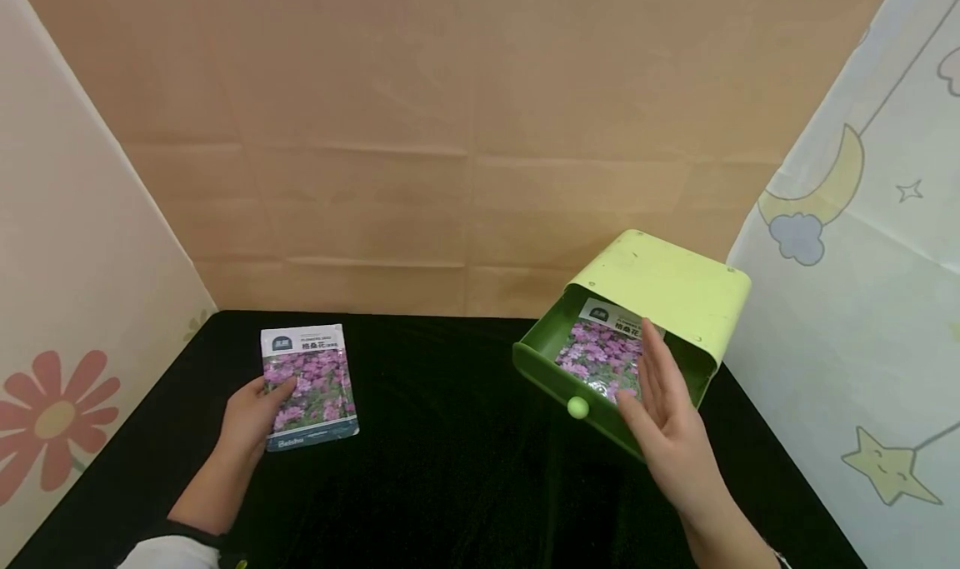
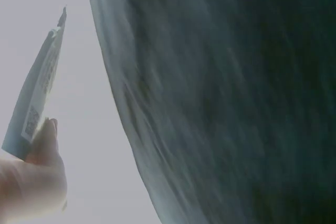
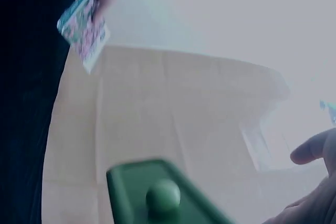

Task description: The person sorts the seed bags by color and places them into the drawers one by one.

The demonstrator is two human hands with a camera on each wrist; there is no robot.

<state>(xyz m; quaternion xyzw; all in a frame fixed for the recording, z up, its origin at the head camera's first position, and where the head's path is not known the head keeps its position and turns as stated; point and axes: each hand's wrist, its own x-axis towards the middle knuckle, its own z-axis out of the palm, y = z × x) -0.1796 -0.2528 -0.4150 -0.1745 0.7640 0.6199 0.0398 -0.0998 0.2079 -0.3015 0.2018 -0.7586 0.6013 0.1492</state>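
On the left in the head view, a flower seed packet [image 1: 324,390] with pink blossoms and a white top band is pinched by my left hand [image 1: 247,421], thumb on its front. The left wrist view shows this packet [image 2: 38,85] edge-on. To the right stands a light green box [image 1: 663,290] with its dark green drawer [image 1: 542,367] pulled out. A second, matching seed packet [image 1: 600,354] lies inside the drawer, face up. My right hand [image 1: 678,444], fingers straight and holding nothing, is over the drawer's right side and overlaps part of that packet.
A round green knob [image 1: 577,407] sticks out from the drawer front. Black cloth [image 1: 420,469] covers the table. A tan backdrop [image 1: 420,136] rises behind, with a flower-printed panel [image 1: 105,261] at left and a moon-and-star panel [image 1: 862,327] close to the box at right.
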